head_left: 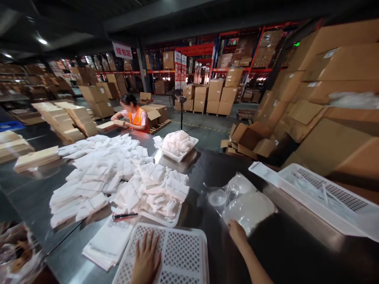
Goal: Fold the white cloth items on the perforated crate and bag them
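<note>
My left hand [146,258] lies flat, fingers spread, inside an empty white perforated tray [183,252] at the near edge of the dark metal table [204,177]. My right hand [237,232] reaches forward and touches the near edge of a clear plastic bag [247,207] holding pale round pieces; its fingers are mostly hidden. A clear round lid or cup [217,197] lies just left of the bag.
A large heap of white folded packets [118,177] covers the table's left, with a red-and-black pen [124,215] and flat white bags [108,242] near it. Another filled tray [177,146] and a long white basket [325,197] stand further off. A person in an orange vest [134,116] works beyond; cardboard boxes [325,98] surround.
</note>
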